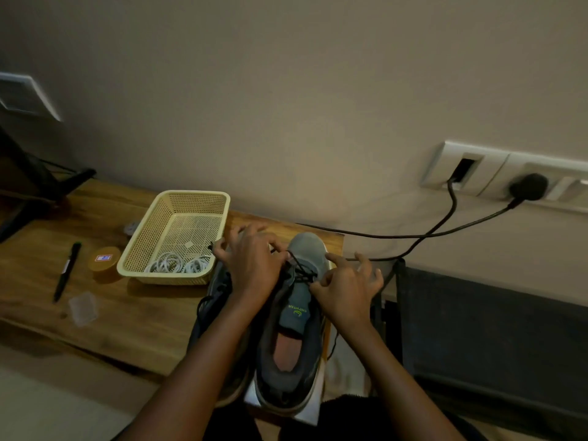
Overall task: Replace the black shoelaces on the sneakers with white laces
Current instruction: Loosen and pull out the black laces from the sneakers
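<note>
Bare left grip (251, 265), bare right grip (346, 288), uncovered forearms (197, 361), black garment (350, 415) below.

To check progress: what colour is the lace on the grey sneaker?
The lace is black, clearest in the head view.

The grey sneaker (296, 305) bore a black lace (302, 273), green tongue lettering and a pinkish insole, while the cream basket (165, 278) showed fine lattice mesh around white laces (176, 265), on a brown wood-grain table (133, 319) with a black pen (66, 272) and an orange tub (105, 262).
</note>
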Available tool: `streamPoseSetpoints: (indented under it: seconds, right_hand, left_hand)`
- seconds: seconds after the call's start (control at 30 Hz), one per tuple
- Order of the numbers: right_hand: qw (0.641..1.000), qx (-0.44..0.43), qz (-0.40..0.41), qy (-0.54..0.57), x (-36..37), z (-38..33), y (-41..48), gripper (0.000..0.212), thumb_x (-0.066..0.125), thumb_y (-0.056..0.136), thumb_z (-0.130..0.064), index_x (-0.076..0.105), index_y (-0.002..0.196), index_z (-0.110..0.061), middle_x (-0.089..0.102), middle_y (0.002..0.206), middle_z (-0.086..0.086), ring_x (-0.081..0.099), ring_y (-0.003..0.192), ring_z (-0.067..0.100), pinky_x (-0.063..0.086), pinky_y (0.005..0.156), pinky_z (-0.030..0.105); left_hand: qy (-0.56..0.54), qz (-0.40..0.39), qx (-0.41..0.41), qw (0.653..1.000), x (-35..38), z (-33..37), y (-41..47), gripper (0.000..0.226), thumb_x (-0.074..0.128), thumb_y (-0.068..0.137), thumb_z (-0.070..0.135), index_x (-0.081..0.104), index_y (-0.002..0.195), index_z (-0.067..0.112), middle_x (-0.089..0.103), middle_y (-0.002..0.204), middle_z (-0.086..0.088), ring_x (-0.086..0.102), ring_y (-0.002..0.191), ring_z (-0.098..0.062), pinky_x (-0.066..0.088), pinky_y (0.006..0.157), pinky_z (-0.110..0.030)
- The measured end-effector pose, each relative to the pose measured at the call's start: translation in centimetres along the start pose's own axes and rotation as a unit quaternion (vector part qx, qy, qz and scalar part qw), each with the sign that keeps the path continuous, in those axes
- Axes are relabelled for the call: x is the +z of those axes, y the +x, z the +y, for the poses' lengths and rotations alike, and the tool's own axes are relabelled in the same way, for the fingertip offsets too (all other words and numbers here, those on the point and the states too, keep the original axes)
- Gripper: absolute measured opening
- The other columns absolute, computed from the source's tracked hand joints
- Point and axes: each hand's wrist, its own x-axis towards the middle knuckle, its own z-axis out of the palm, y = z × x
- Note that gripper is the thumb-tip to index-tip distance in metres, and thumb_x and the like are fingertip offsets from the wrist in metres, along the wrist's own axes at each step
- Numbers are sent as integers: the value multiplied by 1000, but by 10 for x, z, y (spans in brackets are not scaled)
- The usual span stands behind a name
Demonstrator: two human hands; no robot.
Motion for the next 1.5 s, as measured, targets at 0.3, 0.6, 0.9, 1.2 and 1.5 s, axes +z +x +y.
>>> streamPoseSetpoints:
  seconds: [0.3,0.6,0.9,1.2,1.5]
  right_hand:
    - [1000,-15,12,8,0,-3,0,29,58,84,-31,66,109,-19,51,136,-10,9,141,22,4,111,46]
    - [999,-18,24,10,2,-1,1,20,60,82,-31,72,89,-16,47,138,-14,12,139,21,4,109,45]
    - [999,-17,34,32,2,-1,1,23,60,81,-27,70,100,-17,57,129,-10,13,139,21,5,108,42]
    - [998,-22,34,42,-1,-1,-1,31,61,84,-30,65,112,-17,61,123,-7,14,139,20,4,108,41]
    - [999,-16,42,21,4,1,2,15,61,80,-28,71,77,-18,53,132,-14,17,137,20,4,105,39]
  left_hand:
    - [77,-195,148,967,-1,4,-10,21,64,82,31,61,101,40,24,151,8,1,143,-22,-6,110,-54]
    - [144,-129,159,968,13,12,-18,13,54,91,32,66,95,29,28,151,6,1,144,-24,-10,109,-53]
    - [8,-33,47,998,-2,-4,0,12,57,88,25,60,99,27,48,130,9,28,130,-17,12,104,-39]
    - [118,-169,169,964,10,4,-15,11,60,87,37,61,98,34,26,151,7,2,143,-24,-8,110,-54]
    - [140,-69,91,984,10,3,-10,18,47,95,29,59,108,27,36,144,3,15,139,-21,1,111,-51]
